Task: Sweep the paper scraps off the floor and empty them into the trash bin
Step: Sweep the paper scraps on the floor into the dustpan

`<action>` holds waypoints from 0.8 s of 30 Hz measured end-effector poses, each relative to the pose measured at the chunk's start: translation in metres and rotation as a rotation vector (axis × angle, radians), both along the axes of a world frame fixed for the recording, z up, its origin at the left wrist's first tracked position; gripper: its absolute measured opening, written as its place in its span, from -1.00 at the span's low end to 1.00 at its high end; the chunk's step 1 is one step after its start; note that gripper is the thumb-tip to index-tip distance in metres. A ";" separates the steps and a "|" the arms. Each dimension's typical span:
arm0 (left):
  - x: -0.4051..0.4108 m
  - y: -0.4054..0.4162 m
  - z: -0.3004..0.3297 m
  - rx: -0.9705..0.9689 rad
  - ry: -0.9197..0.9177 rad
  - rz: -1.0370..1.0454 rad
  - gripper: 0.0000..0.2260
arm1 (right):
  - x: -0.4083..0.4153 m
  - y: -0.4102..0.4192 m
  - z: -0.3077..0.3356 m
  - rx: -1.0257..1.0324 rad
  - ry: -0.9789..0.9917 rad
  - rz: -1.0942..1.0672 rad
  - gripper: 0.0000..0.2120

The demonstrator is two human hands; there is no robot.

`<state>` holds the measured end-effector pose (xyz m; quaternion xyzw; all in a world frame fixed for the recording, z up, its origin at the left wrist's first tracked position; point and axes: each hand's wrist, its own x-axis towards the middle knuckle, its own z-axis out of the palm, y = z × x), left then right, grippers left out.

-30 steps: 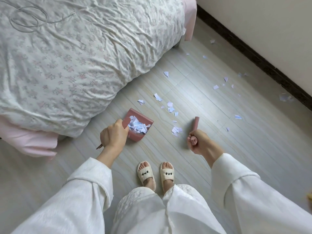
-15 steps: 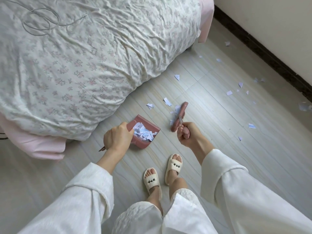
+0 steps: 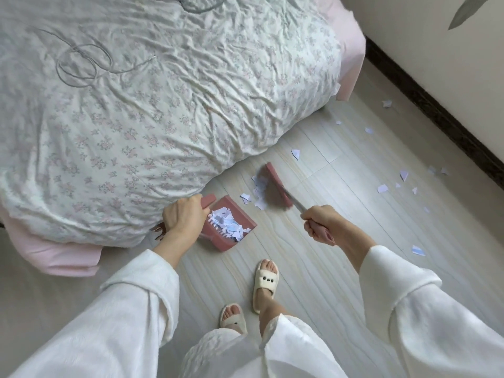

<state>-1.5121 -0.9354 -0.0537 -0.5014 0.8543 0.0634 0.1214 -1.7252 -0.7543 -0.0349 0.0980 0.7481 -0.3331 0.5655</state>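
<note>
Head view: mid-sweep beside the bed, dustpan already part full.

Left hand (image 3: 185,215) is curled round the handle of the pink dustpan (image 3: 227,227), which sits on the floor (image 3: 313,241) by the bed (image 3: 163,105) with a heap of paper scraps inside. Right hand (image 3: 323,223) is fisted round the handle of the brush (image 3: 278,185), whose head sits just beyond a small cluster of scraps (image 3: 257,192) near the pan's mouth. More loose scraps (image 3: 381,188) lie well apart toward the wall (image 3: 436,64); no trash bin in view.

Risks, my read:
- A fast stroke flicks the light paper past or under the pan's lip.
- Any gap under the lip lets scraps slide under.
- Tilting the loaded pan while reaching for the far scraps spills the heap.
- Scraps could get pushed under the bed edge.
</note>
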 end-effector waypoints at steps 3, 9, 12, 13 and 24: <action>-0.020 -0.016 0.000 -0.009 -0.046 -0.034 -0.77 | -0.019 -0.015 -0.002 0.005 0.064 0.117 -0.90; -0.036 -0.039 -0.007 0.028 -0.013 -0.092 -0.75 | -0.047 -0.032 -0.012 0.063 0.072 0.324 -0.88; -0.044 -0.045 -0.009 0.055 0.003 -0.116 -0.79 | -0.043 -0.037 -0.013 0.069 0.028 0.407 -0.88; -0.046 -0.046 -0.009 0.059 0.002 -0.124 -0.80 | -0.042 -0.037 -0.013 0.067 0.001 0.419 -0.90; -0.028 -0.062 -0.007 0.084 0.055 -0.072 -0.84 | -0.042 -0.016 0.020 0.004 -0.029 0.505 -0.92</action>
